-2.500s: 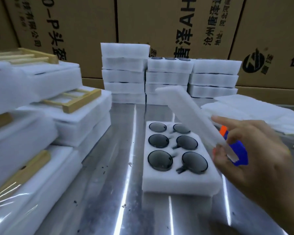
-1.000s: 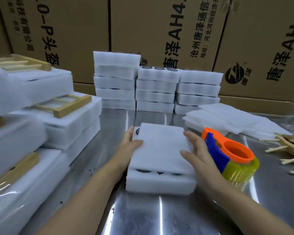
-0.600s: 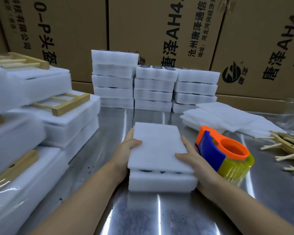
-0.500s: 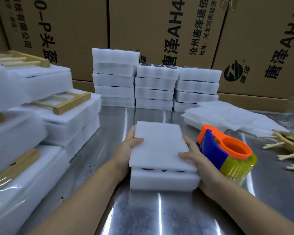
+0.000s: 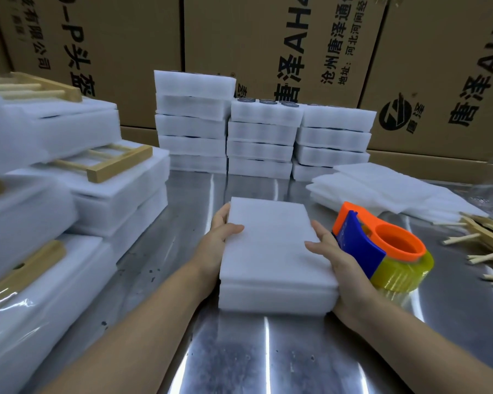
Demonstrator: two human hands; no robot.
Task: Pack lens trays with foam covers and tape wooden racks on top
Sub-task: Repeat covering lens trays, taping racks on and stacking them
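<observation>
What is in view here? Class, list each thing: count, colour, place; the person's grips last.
foam cover: one, white, on the tray
lens tray: one, white, table centre, under the cover
tape dispenser: one, orange and blue, right of the tray
tray stacks: three, white, back centre
foam sheets: one pile, white, back right
packed bundles: several, white, left
wooden racks: several, pale, on those bundles
wooden sticks: several, pale, far right
cardboard boxes: several, brown, behind
table: one, silver, underneath
left grip: thumb on the cover, fingers along its left side
right grip: thumb on the cover, right edge
</observation>
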